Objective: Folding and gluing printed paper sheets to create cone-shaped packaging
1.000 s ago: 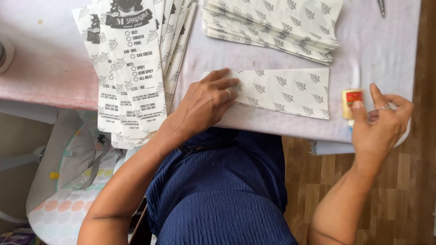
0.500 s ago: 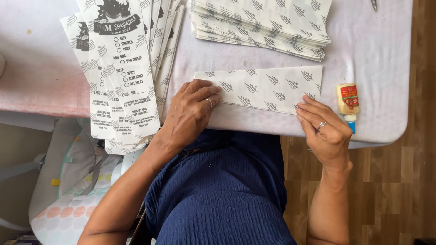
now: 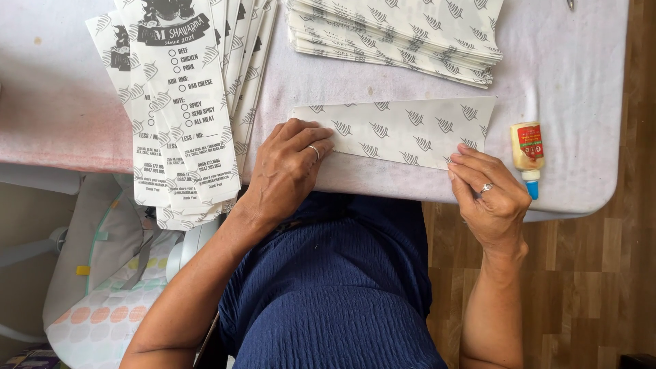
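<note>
A folded white paper wrapper with a grey leaf print (image 3: 403, 130) lies flat near the table's front edge. My left hand (image 3: 290, 167) presses down on its left end, fingers curled over the edge. My right hand (image 3: 488, 195) has its fingertips on the wrapper's lower right corner. A small glue bottle (image 3: 527, 152) with a red label and blue tip lies on the table just right of my right hand, apart from it.
A fanned pile of printed paper sheets (image 3: 181, 102) overhangs the table's front left. A stack of folded leaf-print wrappers (image 3: 396, 34) sits at the back. The white table (image 3: 581, 89) ends at the right over wooden floor (image 3: 601, 287). A padded seat (image 3: 102, 301) stands lower left.
My right hand let go of the glue bottle, which now lies on the table, and moved left onto the wrapper's right corner. My left hand stayed on the left end.
</note>
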